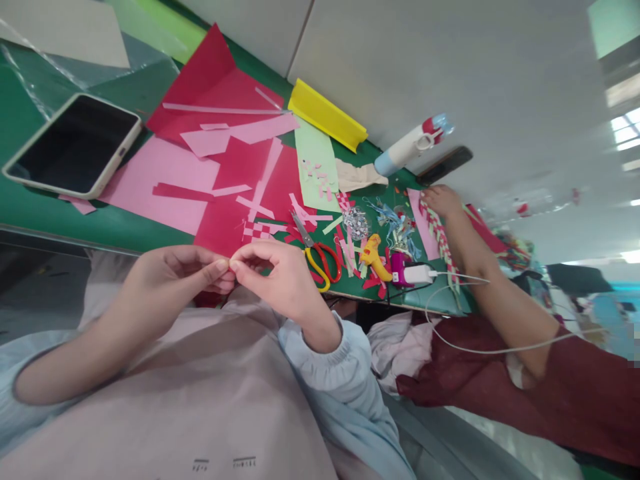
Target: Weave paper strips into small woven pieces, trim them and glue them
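Observation:
My left hand point(173, 287) and my right hand point(277, 277) meet fingertip to fingertip above the near table edge. Thumb and forefinger are pinched together on each; whatever sits between them is too small to make out. Just beyond lie red paper point(235, 180) and pink paper point(165, 183) with loose strips on top. A pink-and-red checkered woven piece point(257, 231) is right behind my fingertips. Scissors point(320, 257) with red and yellow handles rest to the right of my right hand, among paper scraps.
A phone point(75, 147) lies at the left. Rightward are a yellow glue gun point(375, 259), a white charger point(419, 274) with a cable, a bottle point(410, 147), a yellow folded strip point(327, 115) and another phone point(445, 165). Another person's hand point(443, 200) touches paper there.

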Demonstrator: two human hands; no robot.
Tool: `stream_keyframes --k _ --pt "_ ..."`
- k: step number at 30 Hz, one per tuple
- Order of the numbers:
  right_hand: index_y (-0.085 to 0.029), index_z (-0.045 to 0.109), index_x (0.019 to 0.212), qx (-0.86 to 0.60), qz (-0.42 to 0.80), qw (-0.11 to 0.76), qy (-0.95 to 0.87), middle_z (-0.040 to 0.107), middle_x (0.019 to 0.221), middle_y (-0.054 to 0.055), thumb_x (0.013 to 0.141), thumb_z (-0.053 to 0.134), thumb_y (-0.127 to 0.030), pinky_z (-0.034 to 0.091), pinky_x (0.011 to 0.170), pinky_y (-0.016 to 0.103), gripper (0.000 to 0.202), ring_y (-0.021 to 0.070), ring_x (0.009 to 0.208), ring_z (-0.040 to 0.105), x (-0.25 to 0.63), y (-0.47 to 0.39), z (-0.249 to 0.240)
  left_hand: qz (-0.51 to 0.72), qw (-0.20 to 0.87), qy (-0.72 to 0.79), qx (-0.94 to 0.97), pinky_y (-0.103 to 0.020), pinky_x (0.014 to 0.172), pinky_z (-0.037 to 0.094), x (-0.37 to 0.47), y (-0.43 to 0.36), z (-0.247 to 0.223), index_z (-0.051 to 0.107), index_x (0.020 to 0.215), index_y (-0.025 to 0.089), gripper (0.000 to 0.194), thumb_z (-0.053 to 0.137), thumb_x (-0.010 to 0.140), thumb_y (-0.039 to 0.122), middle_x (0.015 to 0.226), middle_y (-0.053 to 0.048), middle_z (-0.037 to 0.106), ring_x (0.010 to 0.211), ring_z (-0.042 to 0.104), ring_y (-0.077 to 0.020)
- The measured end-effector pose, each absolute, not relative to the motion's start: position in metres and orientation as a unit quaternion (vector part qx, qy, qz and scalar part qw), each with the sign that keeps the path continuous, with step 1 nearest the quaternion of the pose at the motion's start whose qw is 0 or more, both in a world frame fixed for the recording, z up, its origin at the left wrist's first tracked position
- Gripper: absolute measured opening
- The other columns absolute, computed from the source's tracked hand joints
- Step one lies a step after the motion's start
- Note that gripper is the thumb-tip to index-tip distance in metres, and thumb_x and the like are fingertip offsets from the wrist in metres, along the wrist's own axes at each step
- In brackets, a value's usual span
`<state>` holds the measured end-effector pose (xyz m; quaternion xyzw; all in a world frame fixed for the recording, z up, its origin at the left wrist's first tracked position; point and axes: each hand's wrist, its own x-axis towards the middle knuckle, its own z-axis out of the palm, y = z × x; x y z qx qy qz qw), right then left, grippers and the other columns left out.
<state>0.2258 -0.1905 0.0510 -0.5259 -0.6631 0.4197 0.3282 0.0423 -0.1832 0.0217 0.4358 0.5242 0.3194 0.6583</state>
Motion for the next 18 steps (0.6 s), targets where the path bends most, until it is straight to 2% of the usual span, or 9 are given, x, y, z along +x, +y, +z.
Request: stream_keyframes --k 5,18 --pt "-0.018 0.069 0.081 -0.526 0.407 0.324 -0.673 0.071 0.081 0.001 0.089 0.059 -0.020 0.050 0.071 0.023 0.013 0.0117 0.075 0.063 0.2270 -0.1926 0.0525 0.321 0.686 0.508 0.410 -0.025 0.062 0.062 0.0415 -0.1837 0.0122 0.075 0.074 0.024 0.025 0.081 0.071 0.048 0.070 -0.002 0.074 0.064 0.072 -0.0181" --pt "-0.019 0.070 0.082 -0.532 0.408 0.307 -0.676 0.073 0.083 0.001 0.090 0.060 -0.021 0.050 0.072 0.024 0.012 0.0122 0.076 0.064 0.2274 -0.1926 0.0570 0.331 0.717 0.498 0.357 -0.021 0.059 0.060 0.0436 -0.1823 0.0182 0.075 0.072 0.018 0.032 0.089 0.060 0.044 0.066 -0.003 0.073 0.060 0.070 -0.0139"
